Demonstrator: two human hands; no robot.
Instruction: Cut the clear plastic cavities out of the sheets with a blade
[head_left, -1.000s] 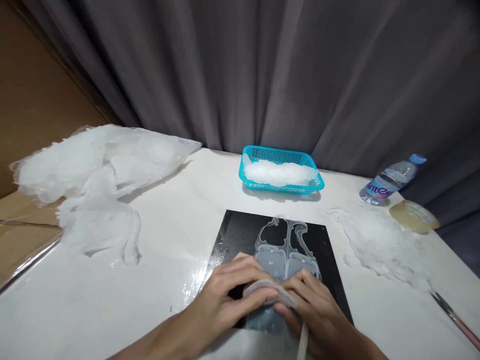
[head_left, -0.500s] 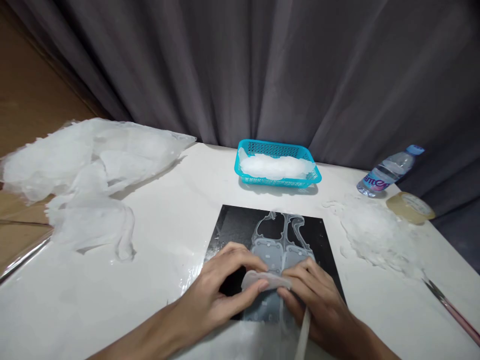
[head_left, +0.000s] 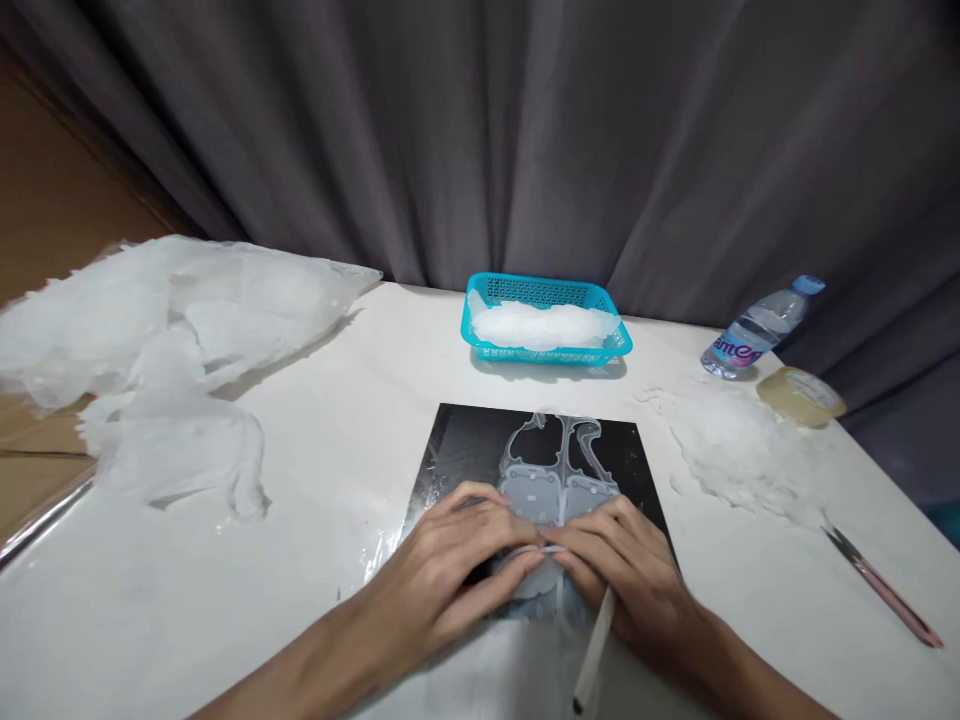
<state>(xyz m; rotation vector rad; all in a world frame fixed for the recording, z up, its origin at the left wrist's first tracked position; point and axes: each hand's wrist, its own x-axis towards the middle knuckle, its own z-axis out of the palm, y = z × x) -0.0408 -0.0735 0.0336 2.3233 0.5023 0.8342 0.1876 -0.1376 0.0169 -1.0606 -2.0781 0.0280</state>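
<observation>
My left hand and my right hand meet over a black board that carries translucent moulded sheets. Between the fingertips of both hands is a small translucent piece, pinched and mostly hidden by the fingers. A thin pale stick-like tool with a dark tip is also in my right hand, pointing down toward the front edge of the view.
Behind the board stands a blue basket holding white translucent pieces. Plastic bags and sheets lie left. Scraps, a bottle, a tape roll and pink-handled scissors are at the right.
My fingers have closed further over the translucent piece, which shows less now. The pale tool's dark tip has come into view. The whole scene has shifted slightly left and up.
</observation>
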